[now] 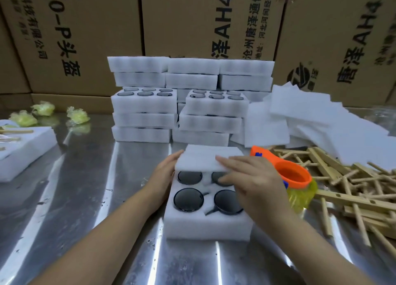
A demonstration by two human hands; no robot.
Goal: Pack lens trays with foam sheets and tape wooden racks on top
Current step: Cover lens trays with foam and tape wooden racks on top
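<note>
A white foam lens tray (205,227) sits on the metal table in front of me, with dark round lenses (188,199) in its pockets. A thin white foam sheet (203,158) lies over the tray's far half and leaves the near lenses uncovered. My left hand (164,173) touches the left edge of the sheet and tray with straight fingers. My right hand (250,177) lies flat on the sheet's right part, fingers stretched out. Loose wooden racks (347,188) are heaped to the right. An orange tape dispenser with yellow tape (293,177) lies just right of the tray.
Stacks of filled foam trays (188,104) stand behind the tray. A pile of loose foam sheets (300,117) lies at the back right. At the left sit a foam tray with wooden sticks (21,149) and crumpled yellow tape wads (42,111). Cardboard boxes (192,17) wall the back.
</note>
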